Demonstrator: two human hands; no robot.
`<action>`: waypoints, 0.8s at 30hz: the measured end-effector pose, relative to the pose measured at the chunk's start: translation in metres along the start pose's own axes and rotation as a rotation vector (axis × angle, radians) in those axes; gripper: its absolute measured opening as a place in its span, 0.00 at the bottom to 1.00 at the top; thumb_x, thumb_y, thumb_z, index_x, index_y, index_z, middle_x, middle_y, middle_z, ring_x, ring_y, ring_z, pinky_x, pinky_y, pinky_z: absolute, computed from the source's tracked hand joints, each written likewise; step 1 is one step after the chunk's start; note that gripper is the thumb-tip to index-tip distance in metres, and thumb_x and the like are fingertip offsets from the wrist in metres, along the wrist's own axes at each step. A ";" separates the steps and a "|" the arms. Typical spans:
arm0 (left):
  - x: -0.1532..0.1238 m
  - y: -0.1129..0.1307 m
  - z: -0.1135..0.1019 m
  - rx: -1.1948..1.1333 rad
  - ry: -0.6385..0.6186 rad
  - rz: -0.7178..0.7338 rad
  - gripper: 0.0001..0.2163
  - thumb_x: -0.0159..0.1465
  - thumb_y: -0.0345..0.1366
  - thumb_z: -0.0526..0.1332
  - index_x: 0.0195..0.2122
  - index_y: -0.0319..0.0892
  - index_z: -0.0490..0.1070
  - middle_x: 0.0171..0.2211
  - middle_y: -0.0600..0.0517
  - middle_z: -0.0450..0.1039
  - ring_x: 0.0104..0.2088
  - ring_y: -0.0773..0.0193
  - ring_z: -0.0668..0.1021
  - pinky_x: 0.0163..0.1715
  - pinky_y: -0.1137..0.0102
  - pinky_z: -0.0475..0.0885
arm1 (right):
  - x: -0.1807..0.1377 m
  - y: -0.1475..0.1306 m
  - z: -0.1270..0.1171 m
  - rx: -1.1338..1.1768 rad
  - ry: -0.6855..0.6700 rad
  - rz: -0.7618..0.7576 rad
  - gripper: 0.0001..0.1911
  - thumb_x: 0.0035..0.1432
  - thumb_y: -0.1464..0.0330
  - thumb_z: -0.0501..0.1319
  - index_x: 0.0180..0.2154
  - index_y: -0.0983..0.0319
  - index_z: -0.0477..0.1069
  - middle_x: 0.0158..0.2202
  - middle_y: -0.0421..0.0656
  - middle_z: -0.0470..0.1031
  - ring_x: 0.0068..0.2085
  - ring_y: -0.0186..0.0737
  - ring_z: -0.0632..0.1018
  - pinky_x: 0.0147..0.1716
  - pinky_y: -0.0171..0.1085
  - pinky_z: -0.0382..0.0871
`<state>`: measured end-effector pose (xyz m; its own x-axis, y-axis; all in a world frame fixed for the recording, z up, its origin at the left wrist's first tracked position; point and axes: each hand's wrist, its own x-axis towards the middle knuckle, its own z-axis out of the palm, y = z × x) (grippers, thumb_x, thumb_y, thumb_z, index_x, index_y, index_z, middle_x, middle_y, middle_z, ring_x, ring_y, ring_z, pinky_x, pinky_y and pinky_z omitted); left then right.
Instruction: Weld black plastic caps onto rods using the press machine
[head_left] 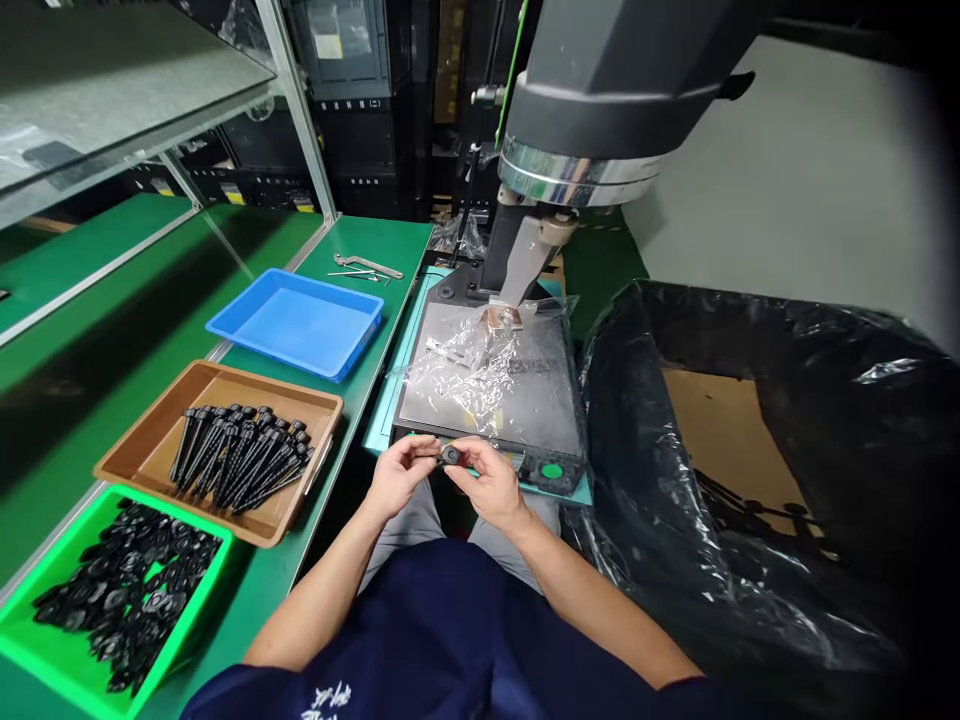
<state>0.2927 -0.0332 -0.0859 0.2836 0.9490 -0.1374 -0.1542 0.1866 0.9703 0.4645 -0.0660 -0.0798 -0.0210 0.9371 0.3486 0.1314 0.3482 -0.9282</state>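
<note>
Between my two hands, just in front of the machine's base, is a small round black part (450,455). My left hand (401,475) pinches it from the left with thumb and fingertips. On its other side, the fingers of my right hand (489,480) close on it too. Ahead of them lies the machine's metal plate (435,395), partly under clear plastic film (487,375). A pale metal horn (525,260) points down at a copper-coloured fixture block (501,318). Similar-looking small black parts (124,560) fill a green bin (225,560) at the lower left.
A brown tray (135,455) holds several long black stick-like parts (240,450). Behind it stand a blue tray (296,325) and a wrench (371,265) with thin tools. At right, a black plastic-lined bin (630,430) contains cardboard and black scraps. The machine head (600,120) overhangs the plate.
</note>
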 end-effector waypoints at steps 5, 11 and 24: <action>-0.008 0.010 0.009 0.272 -0.048 0.266 0.09 0.58 0.39 0.68 0.37 0.40 0.77 0.36 0.48 0.78 0.37 0.62 0.77 0.42 0.66 0.72 | 0.003 -0.004 0.003 -0.013 0.004 -0.034 0.11 0.61 0.66 0.63 0.46 0.57 0.70 0.40 0.44 0.75 0.39 0.40 0.78 0.39 0.38 0.74; -0.004 0.009 0.011 0.329 -0.047 0.407 0.07 0.62 0.37 0.65 0.38 0.42 0.78 0.38 0.47 0.78 0.40 0.60 0.78 0.43 0.66 0.72 | 0.003 -0.006 0.005 -0.114 0.030 -0.042 0.17 0.60 0.65 0.64 0.51 0.57 0.69 0.42 0.45 0.75 0.36 0.39 0.77 0.37 0.38 0.75; -0.009 0.005 0.006 0.369 -0.046 0.373 0.08 0.64 0.38 0.62 0.38 0.41 0.77 0.37 0.47 0.78 0.37 0.62 0.77 0.38 0.68 0.71 | 0.015 -0.021 0.011 -0.158 -0.013 0.002 0.05 0.61 0.66 0.62 0.36 0.60 0.75 0.40 0.46 0.73 0.37 0.40 0.75 0.33 0.36 0.72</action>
<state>0.2948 -0.0420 -0.0792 0.3153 0.9204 0.2312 0.0885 -0.2710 0.9585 0.4507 -0.0591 -0.0568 -0.0332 0.9383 0.3442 0.2857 0.3389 -0.8964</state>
